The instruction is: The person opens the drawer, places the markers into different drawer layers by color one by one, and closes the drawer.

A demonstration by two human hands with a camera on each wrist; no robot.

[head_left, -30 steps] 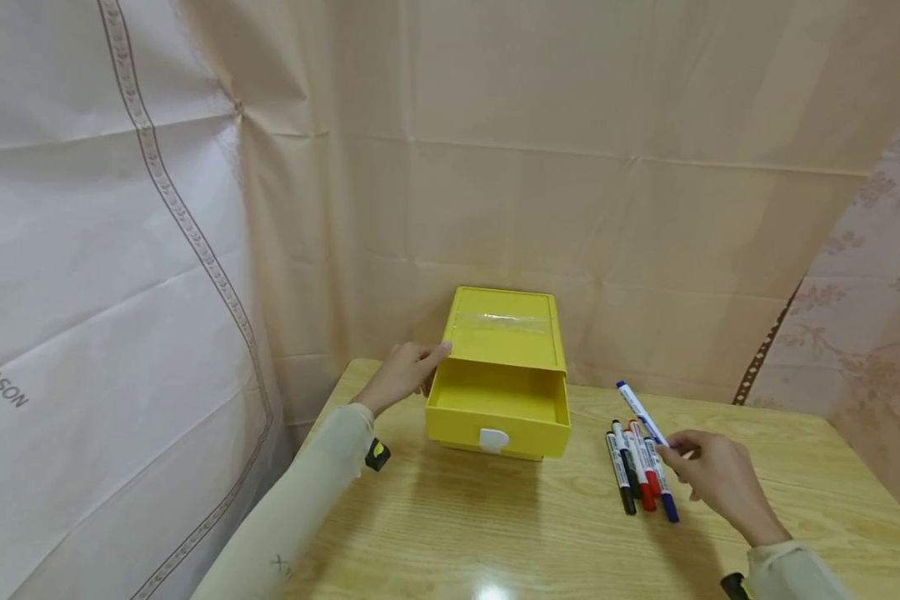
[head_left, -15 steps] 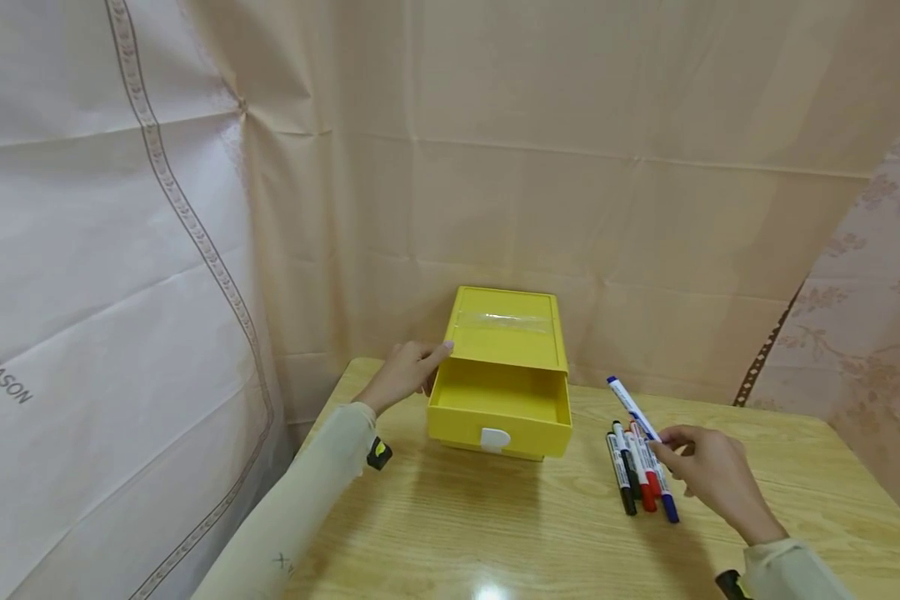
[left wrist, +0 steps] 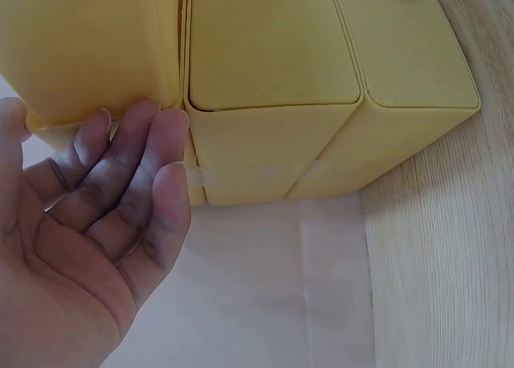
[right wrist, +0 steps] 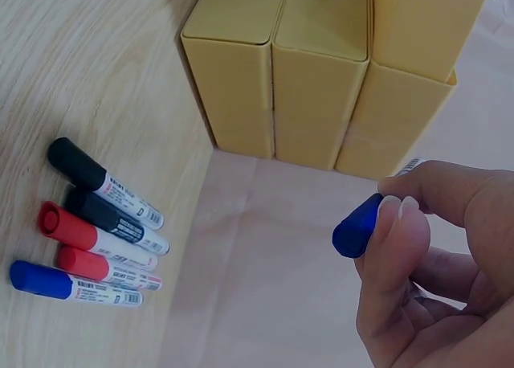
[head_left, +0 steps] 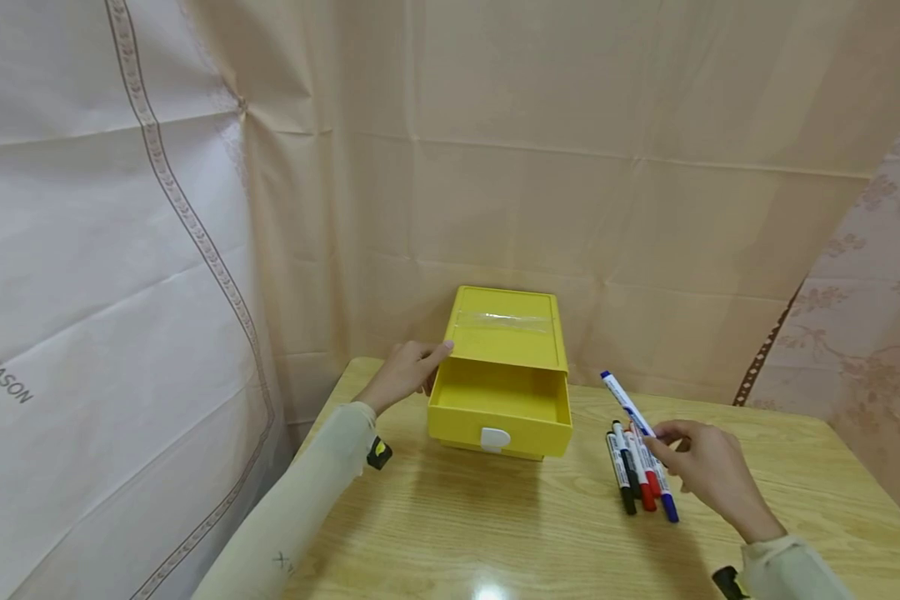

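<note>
A yellow drawer unit (head_left: pixel 506 343) of stacked drawers stands at the back of the table, its top drawer (head_left: pixel 457 427) pulled out and empty inside. My left hand (head_left: pixel 403 372) grips the unit's upper left edge, thumb on top and fingertips against the side, as the left wrist view shows. Between thumb and fingers my right hand (head_left: pixel 708 471) pinches a blue marker (head_left: pixel 625 402), tilted with one end up to the left. Its blue cap (right wrist: pixel 353 231) shows at the fingertips in the right wrist view. Below the held marker lie several black, red and blue markers (head_left: pixel 630 471).
The wooden table (head_left: pixel 435 542) ends at the back against a beige cloth (head_left: pixel 510 217). A white cloth (head_left: pixel 82 292) hangs at the left, and a floral one (head_left: pixel 862 333) at the right. Clear tape (head_left: pixel 504 321) runs across the drawer unit's top.
My right hand has moved a little to the left with the blue marker, whose far end is now higher and closer to the drawer unit. The left hand keeps its place.
</note>
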